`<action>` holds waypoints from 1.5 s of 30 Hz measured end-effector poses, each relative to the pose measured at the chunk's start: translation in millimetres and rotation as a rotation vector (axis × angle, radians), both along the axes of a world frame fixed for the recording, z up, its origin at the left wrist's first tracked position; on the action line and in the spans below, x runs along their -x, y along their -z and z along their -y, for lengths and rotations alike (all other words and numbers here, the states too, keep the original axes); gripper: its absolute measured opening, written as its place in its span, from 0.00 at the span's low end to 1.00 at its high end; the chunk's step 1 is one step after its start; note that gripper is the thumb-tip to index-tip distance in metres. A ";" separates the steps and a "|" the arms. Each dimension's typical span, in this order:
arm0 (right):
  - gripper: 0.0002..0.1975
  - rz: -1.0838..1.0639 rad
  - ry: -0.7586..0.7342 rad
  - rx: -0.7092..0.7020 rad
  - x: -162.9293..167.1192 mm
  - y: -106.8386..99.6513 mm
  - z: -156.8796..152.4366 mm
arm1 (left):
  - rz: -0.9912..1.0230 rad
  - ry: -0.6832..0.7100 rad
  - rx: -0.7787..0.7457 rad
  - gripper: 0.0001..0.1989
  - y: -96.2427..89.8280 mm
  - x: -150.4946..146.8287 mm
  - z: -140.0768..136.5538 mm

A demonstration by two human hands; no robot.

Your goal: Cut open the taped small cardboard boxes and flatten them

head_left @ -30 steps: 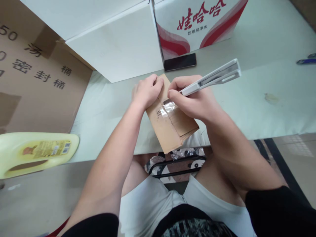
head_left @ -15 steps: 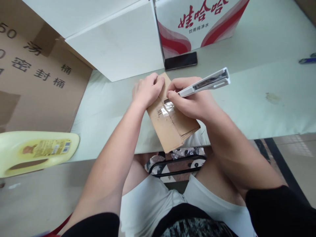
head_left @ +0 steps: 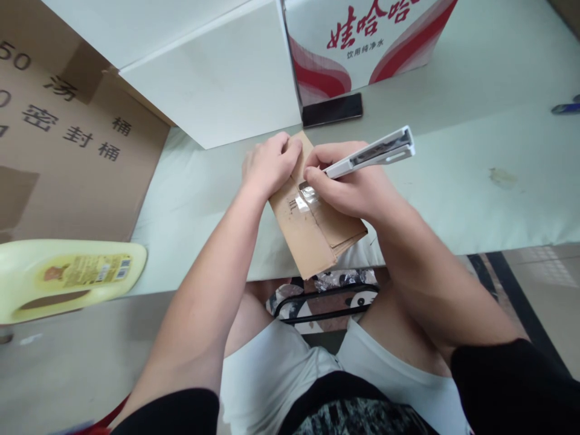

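Note:
A small brown cardboard box [head_left: 308, 238] lies at a slant near the table's front edge. Clear tape [head_left: 309, 196] crosses the seam on its top. My left hand [head_left: 272, 160] is closed on the box's far left part, pressing it down, with the fingertips partly hidden. In my right hand [head_left: 348, 181] is a white utility knife [head_left: 383, 150], its back end pointing up to the right. Its tip meets the box at the seam, beside the tape. My right fingers are closed around the handle's front.
A black phone [head_left: 333, 111] lies before a red and white carton [head_left: 371, 48]. A white box [head_left: 217, 84] and a large brown carton [head_left: 67, 133] stand at the left. A yellow bottle [head_left: 131, 251] lies at the left front, and a blue pen [head_left: 565, 109] far right.
My right hand and the utility knife have shifted slightly left, and the knife's back end has moved left and a little down. My left hand and the box stay almost still.

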State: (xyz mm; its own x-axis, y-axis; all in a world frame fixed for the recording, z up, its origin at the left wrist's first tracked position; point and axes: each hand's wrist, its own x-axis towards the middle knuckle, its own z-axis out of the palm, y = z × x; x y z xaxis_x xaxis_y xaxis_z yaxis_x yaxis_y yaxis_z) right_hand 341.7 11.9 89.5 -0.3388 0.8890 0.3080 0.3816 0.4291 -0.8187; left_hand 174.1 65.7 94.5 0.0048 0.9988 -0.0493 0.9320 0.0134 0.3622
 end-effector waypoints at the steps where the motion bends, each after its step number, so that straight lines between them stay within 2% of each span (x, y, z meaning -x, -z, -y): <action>1: 0.09 0.002 -0.001 0.004 0.1 0.4 -0.3 | -0.007 0.002 0.001 0.17 0.0 -0.1 0.0; 10: 0.09 0.008 -0.018 0.026 -1.0 2.3 -1.2 | 0.049 0.019 -0.046 0.16 5.2 2.3 -2.2; 17: 0.07 0.070 0.016 0.013 1.2 2.9 -1.4 | -0.010 -0.017 0.005 0.16 0.8 -0.5 -0.2; 27: 0.08 0.161 0.000 0.000 6.1 3.5 -4.1 | 0.030 -0.012 -0.004 0.16 1.2 -0.8 0.5; 35: 0.07 0.369 -0.033 0.038 6.1 -8.2 -2.9 | -0.028 -0.026 0.044 0.16 -6.1 -5.4 4.9; 39: 0.09 0.318 -0.050 0.025 5.4 -7.8 -2.4 | -0.055 -0.026 0.053 0.17 -7.4 -6.4 5.3; 45: 0.10 0.262 0.016 0.009 7.2 -1.9 -1.0 | -0.105 -0.027 0.068 0.18 -8.6 -7.2 4.8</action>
